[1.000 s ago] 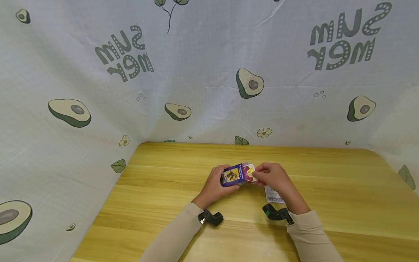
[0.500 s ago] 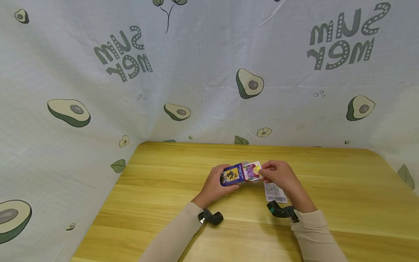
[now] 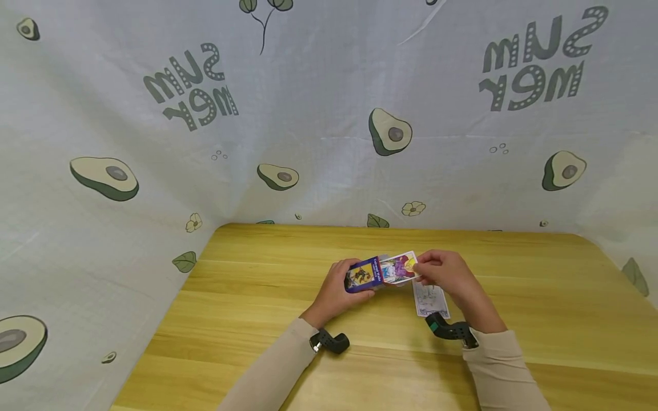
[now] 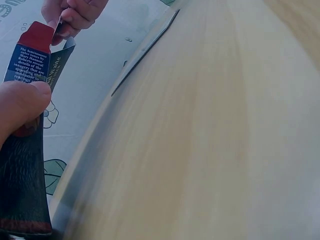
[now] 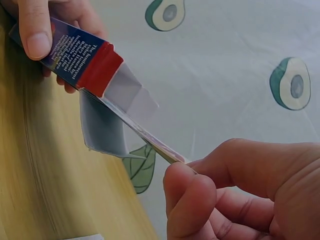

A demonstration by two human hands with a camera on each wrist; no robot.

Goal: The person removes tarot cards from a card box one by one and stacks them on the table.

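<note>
My left hand grips a dark blue tarot card box above the table, thumb along one narrow side. The box's end flaps hang open toward the right. Out of that end sticks a colourful tarot card, more than half of it showing. Between thumb and fingers my right hand pinches the card's outer end. In the right wrist view the card appears edge-on, as a thin layered strip, its inner end hidden in the box. A pale printed card lies on the table below my right hand.
The wooden table extends around both hands. Behind it and to the left hangs a white cloth printed with avocados. A black wrist camera sits on the left wrist, another wrist camera on the right.
My right hand has moved to the right, drawing the colourful card farther out of the box. More of the pale card on the table shows. My left hand and the box have stayed nearly still.
</note>
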